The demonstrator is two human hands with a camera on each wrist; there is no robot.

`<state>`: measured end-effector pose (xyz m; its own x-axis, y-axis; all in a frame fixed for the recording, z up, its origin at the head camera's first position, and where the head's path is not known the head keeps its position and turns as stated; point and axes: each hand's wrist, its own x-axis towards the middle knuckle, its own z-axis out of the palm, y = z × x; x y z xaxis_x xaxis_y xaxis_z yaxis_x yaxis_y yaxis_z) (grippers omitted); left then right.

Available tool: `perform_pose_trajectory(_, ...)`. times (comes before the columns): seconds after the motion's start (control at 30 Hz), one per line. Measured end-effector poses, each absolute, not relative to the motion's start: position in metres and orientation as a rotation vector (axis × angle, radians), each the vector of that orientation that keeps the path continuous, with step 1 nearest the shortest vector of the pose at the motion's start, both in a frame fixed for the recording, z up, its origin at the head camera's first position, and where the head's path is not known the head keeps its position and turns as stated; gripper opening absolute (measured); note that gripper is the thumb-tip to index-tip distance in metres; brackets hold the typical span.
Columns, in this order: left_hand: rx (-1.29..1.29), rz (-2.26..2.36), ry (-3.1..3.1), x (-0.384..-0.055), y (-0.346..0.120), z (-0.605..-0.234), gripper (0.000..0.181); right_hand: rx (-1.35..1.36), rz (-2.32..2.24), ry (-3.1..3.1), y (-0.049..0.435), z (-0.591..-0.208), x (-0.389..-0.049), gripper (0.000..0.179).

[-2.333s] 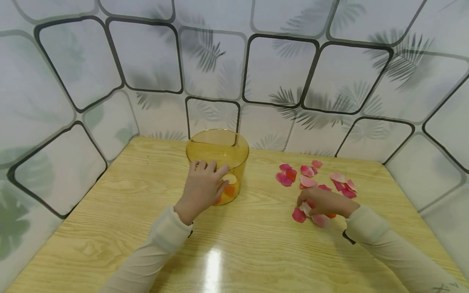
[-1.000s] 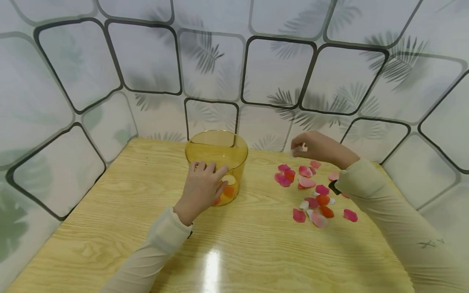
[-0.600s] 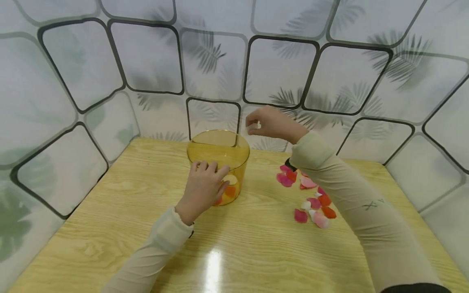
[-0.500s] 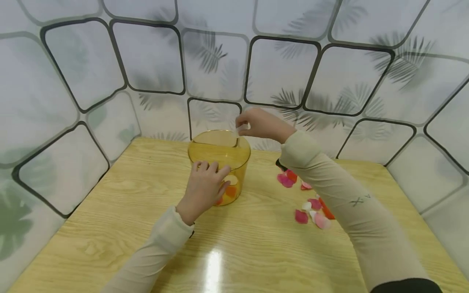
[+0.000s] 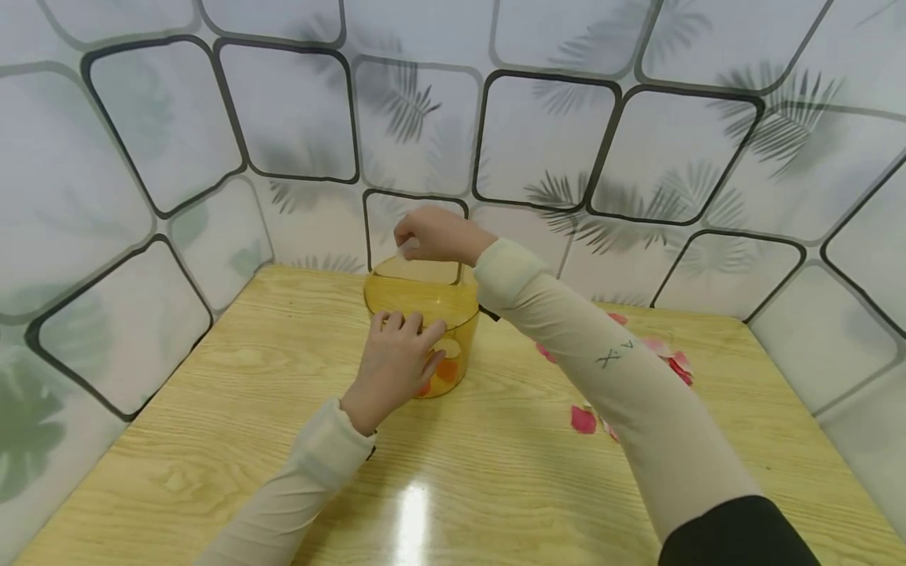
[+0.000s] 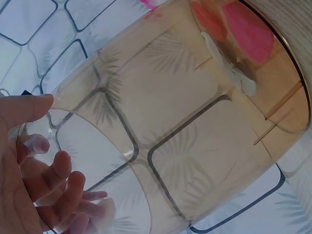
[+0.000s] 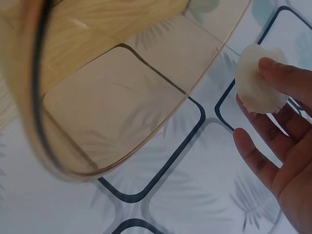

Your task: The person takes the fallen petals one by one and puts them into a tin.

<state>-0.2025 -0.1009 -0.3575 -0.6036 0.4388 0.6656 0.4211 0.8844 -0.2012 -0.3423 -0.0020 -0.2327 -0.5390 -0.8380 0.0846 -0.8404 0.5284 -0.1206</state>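
Observation:
A transparent amber bucket (image 5: pixel 456 314) stands upright on the wooden table, with white, orange and pink petals (image 6: pixel 249 34) at its bottom. My left hand (image 5: pixel 396 358) grips the near rim, fingers hooked over the edge and thumb outside. Above the bucket's mouth, my right hand (image 5: pixel 442 234) pinches a white artificial flower petal (image 7: pixel 261 80) between thumb and fingers. The right wrist view has this petal beside the rim, its thin curved shape plain to see.
Loose petals lie to the right on the table (image 5: pixel 283 487): a magenta petal (image 5: pixel 583 420) in front and a pink-red cluster (image 5: pixel 675 362) farther right. My right sleeve hides several of them. A patterned wall (image 5: pixel 545 141) closes off the back and sides.
The right hand has picked a white petal from the pile, lifted it and carried it left over the bucket. My left hand has stayed on the rim.

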Motion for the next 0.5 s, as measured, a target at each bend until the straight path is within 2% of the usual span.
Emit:
perform_pose_trajectory(0.3,-0.616,0.023,-2.299,-0.204,-0.102,-0.359,0.031,1.553,0.166,-2.742,-0.020,-0.234,-0.344,0.007)
perform_pose_trajectory(0.5,-0.620,0.020,-2.295,-0.204,-0.102,-0.360,0.031,1.552,0.134,-2.773,-0.018,-0.234,-0.343,0.014)
